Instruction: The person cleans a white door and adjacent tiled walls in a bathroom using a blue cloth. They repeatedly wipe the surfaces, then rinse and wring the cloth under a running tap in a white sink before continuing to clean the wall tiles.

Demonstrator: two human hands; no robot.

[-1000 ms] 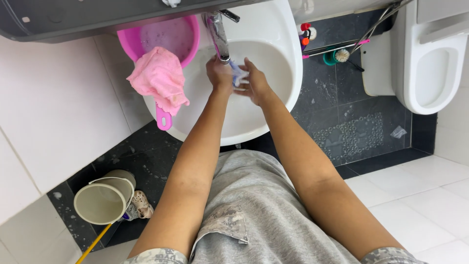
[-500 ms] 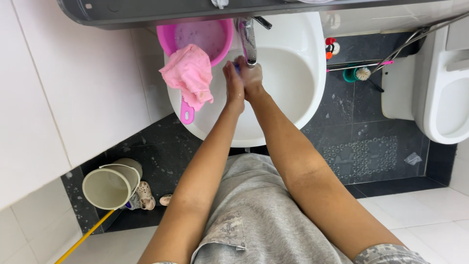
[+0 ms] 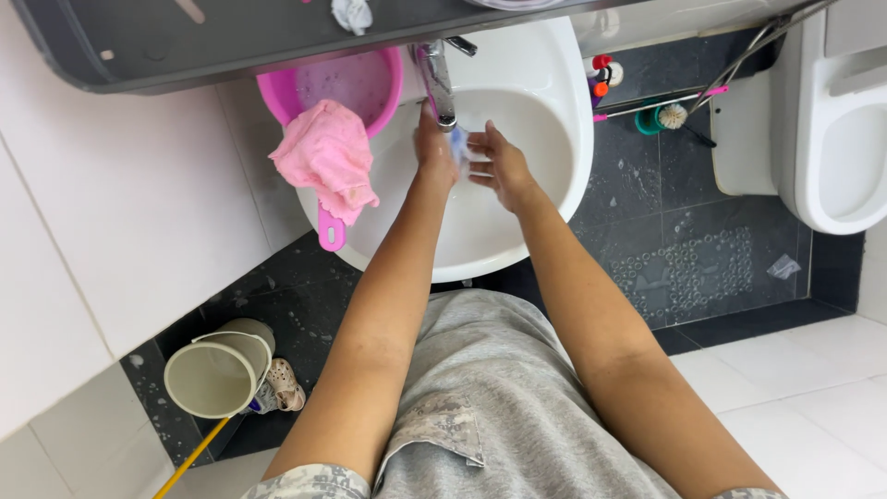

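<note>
left hand (image 3: 434, 148): up at 12 o'clock over the sink (image 3: 554, 212), right under the tap (image 3: 436, 79). Fingers look curled, and a small bluish-white thing (image 3: 459, 143) sits between my two hands. Can't tell if this hand is pinching it or only touching it.

right hand (image 3: 499, 162): just to the 3 o'clock side of the left one, fingers spread and pointing toward it, tips touching that same bluish bit. Not closed around anything I can make out.

bluish-white thing: too small and blurry to name; might be foam or a scrap of cloth. It's in the gap between the hands, over the basin, just below the spout.

step: my read is I'm mid-wash, rubbing or rinsing at the tap. Honestly can't see if water is running.

next move: I'd guess it needs both hands kept under the spout and over the bowl so nothing drips on the floor, and a surer hold on that small bit.

pink cloth (image 3: 325, 157): draped over the rim of the pink basin (image 3: 356, 83) at 10 o'clock, which rests on the sink's edge. Apart from my hands.

floor stuff: beige bucket (image 3: 217, 374) down at 8 o'clock, toilet (image 3: 832, 120) at 3 o'clock, brush (image 3: 663, 117) and bottles (image 3: 602, 74) between sink and toilet.
</note>
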